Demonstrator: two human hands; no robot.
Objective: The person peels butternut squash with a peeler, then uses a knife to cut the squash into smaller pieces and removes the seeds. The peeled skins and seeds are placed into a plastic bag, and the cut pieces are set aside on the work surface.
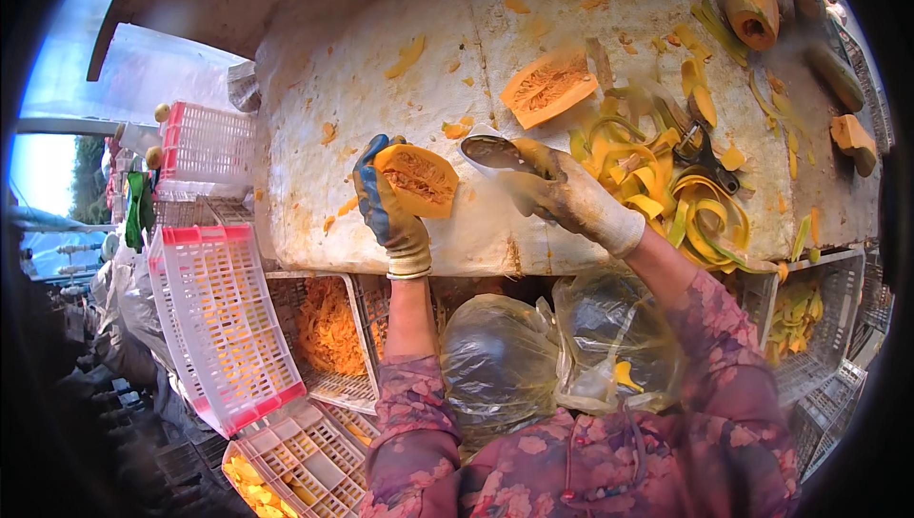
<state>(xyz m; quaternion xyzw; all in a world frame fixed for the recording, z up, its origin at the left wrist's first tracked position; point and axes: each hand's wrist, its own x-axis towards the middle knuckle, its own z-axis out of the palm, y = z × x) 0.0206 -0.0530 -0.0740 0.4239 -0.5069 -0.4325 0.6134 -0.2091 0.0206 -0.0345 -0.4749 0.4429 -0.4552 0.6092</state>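
My left hand (pixel 389 204), in a work glove with blue patches, grips a cut piece of peeled pumpkin (pixel 418 181). Its hollow, full of stringy pulp, faces up and to the right. In my gloved right hand (pixel 564 186) is a metal scoop (pixel 493 150) with a round open mouth, just right of that pumpkin and apart from it. Another pumpkin piece (pixel 550 87) lies pulp side up on the stained sheet (pixel 343 243) beyond the scoop. Beside my right wrist spreads a heap of pumpkin peel (pixel 635 168). A black-handled peeler (pixel 707 157) rests on the peel.
Whole and cut pumpkins (pixel 751 4) lie at the far right. A crate of orange pulp (pixel 332 329) stands below the table's left front, and a crate of peel (pixel 792 318) below its right. Pink-rimmed crates (pixel 228 318) are at left. Plastic bags cover my lap (pixel 500 361).
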